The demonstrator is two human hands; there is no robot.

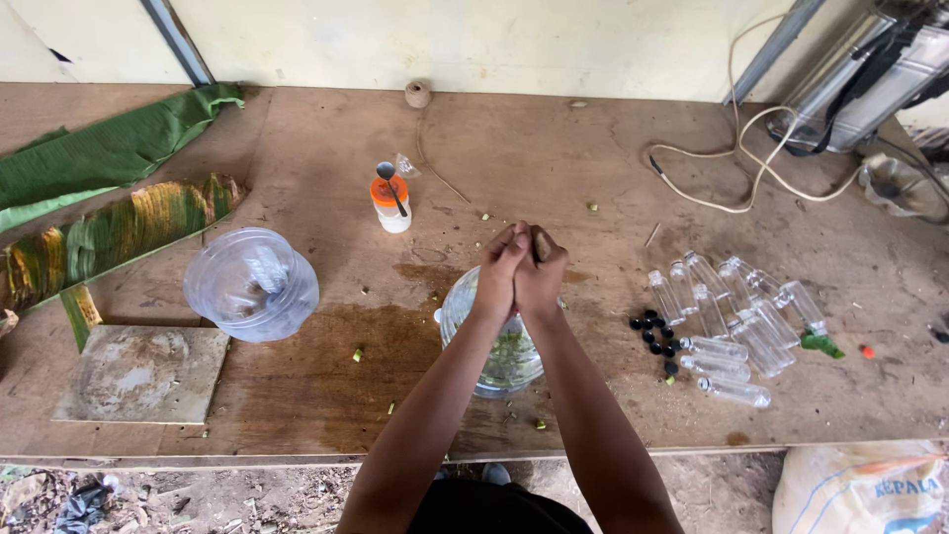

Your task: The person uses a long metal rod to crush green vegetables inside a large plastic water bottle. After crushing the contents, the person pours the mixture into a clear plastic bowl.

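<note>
Both hands meet above a clear plastic jar (504,346) that stands on the wooden surface (554,168). The left hand (501,267) and right hand (541,272) press together, each grip closed around a small brownish piece (542,244) poking out at the top; what it is cannot be told. Right of the grip lie empty small clear bottles (732,316) and black caps (654,331). Left of it sits an upturned clear container (251,284); beyond it, an orange-lidded tub (391,203) carrying a spoon.

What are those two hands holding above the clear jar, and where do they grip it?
The left hand and right hand are clasped around a small brownish object; only its top shows, so what it is cannot be told.
</note>
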